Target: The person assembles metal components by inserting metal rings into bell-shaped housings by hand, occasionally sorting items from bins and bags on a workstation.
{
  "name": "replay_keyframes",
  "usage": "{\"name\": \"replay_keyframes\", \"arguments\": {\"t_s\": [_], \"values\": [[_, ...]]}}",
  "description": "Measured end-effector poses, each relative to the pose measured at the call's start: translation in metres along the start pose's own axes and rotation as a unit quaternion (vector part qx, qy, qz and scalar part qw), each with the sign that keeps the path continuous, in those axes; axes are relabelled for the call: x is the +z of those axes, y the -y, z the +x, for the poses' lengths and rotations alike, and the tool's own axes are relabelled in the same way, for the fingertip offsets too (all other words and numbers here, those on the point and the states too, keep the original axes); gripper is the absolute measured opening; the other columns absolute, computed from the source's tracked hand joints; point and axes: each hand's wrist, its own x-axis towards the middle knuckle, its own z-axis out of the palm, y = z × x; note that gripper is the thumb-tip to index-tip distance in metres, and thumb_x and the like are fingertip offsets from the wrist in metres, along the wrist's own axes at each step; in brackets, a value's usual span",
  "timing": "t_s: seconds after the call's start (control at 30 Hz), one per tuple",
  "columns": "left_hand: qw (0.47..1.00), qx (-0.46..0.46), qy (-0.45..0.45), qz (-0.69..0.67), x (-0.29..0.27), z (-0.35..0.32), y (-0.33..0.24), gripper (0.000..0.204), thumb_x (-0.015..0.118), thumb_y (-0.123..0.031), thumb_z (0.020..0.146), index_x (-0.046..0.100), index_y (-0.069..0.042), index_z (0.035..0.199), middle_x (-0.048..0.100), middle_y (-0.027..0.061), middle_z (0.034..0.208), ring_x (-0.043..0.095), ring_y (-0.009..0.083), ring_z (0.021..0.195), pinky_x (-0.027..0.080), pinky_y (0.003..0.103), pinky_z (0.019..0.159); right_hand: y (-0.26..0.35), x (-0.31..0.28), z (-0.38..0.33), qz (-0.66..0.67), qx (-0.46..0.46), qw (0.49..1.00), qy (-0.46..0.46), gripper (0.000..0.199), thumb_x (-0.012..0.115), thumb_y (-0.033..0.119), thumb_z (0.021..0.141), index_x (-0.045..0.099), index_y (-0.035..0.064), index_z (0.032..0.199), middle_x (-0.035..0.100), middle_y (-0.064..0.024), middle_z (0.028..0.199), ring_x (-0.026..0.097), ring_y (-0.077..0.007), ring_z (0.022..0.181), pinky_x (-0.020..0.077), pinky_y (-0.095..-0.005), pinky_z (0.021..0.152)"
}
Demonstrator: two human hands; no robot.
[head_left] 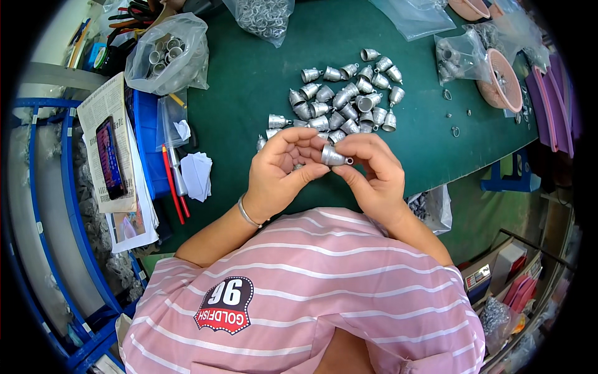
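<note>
While sideways, silver cup [335,156] between left hand [277,168] and right hand [375,171].

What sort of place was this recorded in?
Probably a small workshop handling metal parts: bell-shaped metal pieces lie heaped on a green table, with a clear bag of small metal rings beyond.

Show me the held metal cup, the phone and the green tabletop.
Held metal cup [334,156], head view: its side wall.
Phone [110,158], head view: its screen.
Green tabletop [249,81], head view: a bare patch.
</note>
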Motion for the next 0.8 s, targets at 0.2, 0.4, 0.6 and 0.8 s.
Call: {"name": "replay_keyframes", "arguments": {"t_s": [0.2, 0.4, 0.6, 0.8], "values": [[0.993, 0.095, 0.036, 0.065, -0.004, 0.000, 0.005, 0.046, 0.063, 0.009, 0.077, 0.044, 0.001, 0.118, 0.055, 0.0137, 0.109, 0.058, 0.0194, 0.099, 0.049, 0.030, 0.082, 0.004, -0.003, 0.001, 0.089, 0.062, 0.994, 0.009, 0.025, 0.065, -0.004, 0.076, 0.060, -0.0019, 0.101, 0.059, -0.0106, 0.095, 0.059, -0.0174, 0.082, 0.0495, -0.0260, 0.073], [0.980, 0.159, 0.044, 0.114, 0.000, -0.003, 0.002, 0.048, 0.064, 0.009, 0.076, 0.043, 0.001, 0.118, 0.054, 0.0141, 0.109, 0.057, 0.0209, 0.100, 0.050, 0.031, 0.081, -0.010, -0.005, -0.002, 0.125, 0.065, 0.987, 0.071, 0.026, 0.062, -0.004, 0.078, 0.058, -0.0031, 0.104, 0.061, -0.0105, 0.100, 0.060, -0.0170, 0.090, 0.0484, -0.0276, 0.080], [0.966, 0.167, -0.068, 0.184, -0.023, 0.008, -0.010, 0.031, 0.060, 0.008, 0.079, 0.052, 0.001, 0.108, 0.055, 0.0125, 0.106, 0.060, 0.0185, 0.090, 0.050, 0.027, 0.075, -0.008, -0.031, -0.021, 0.193, 0.059, 0.979, 0.011, 0.024, 0.058, -0.007, 0.081, 0.054, -0.0032, 0.104, 0.059, -0.0140, 0.106, 0.059, -0.0188, 0.095, 0.0473, -0.0308, 0.084], [0.867, 0.024, -0.057, 0.494, -0.064, 0.038, -0.013, 0.021, 0.062, -0.001, 0.079, 0.061, -0.001, 0.100, 0.056, 0.0061, 0.104, 0.055, 0.0125, 0.083, 0.046, 0.022, 0.070, -0.011, -0.092, -0.074, 0.090, 0.112, 0.967, -0.210, 0.024, 0.057, -0.009, 0.081, 0.052, -0.0029, 0.104, 0.059, -0.0144, 0.106, 0.058, -0.0179, 0.095, 0.0494, -0.0296, 0.082]]}}
